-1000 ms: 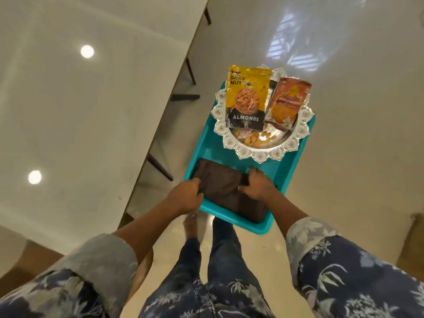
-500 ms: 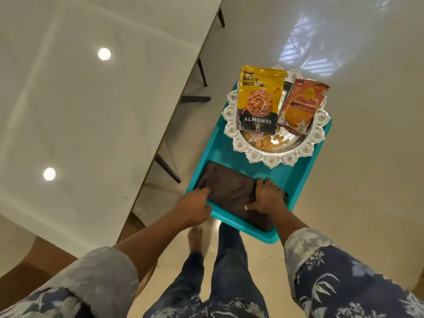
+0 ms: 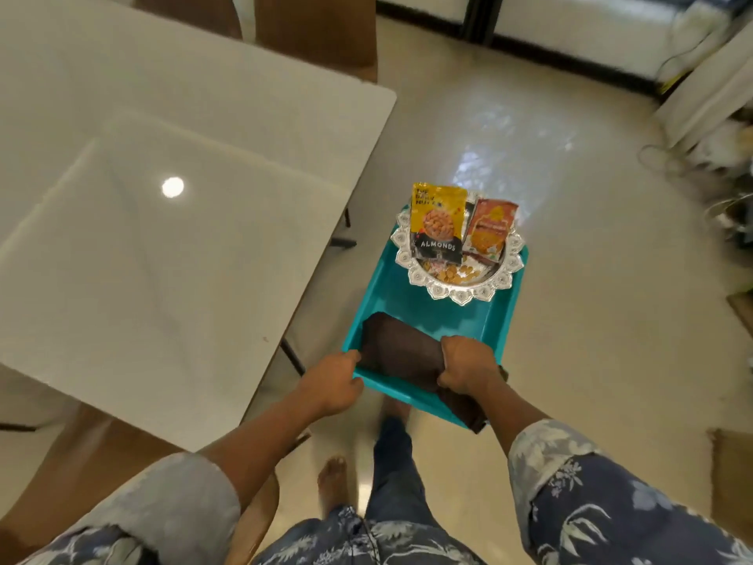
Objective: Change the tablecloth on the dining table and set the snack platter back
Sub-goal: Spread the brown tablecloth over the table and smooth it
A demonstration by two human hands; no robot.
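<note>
I carry a teal tray [image 3: 391,295] in front of me, above the floor and to the right of the dining table [image 3: 163,238]. My left hand [image 3: 332,379] grips the tray's near left rim. My right hand [image 3: 466,367] grips the near right rim together with a folded dark brown cloth [image 3: 401,354] that lies in the tray's near end and hangs over its edge. At the tray's far end sits a silver scalloped snack platter [image 3: 460,289] holding a yellow almonds pouch [image 3: 438,222], an orange snack pouch [image 3: 489,230] and loose nuts.
The table has a bare glossy white top; its corner [image 3: 391,95] is near the tray's far left. Brown chairs stand at the far side [image 3: 318,30] and near left [image 3: 102,458]. Cream tiled floor spreads to the right, with clutter by the right wall [image 3: 717,148].
My view has lifted and swung, so the table's far corner and the room now show. Both hands still hold the tray; the brown cloth now hangs over the near rim by my right hand.
</note>
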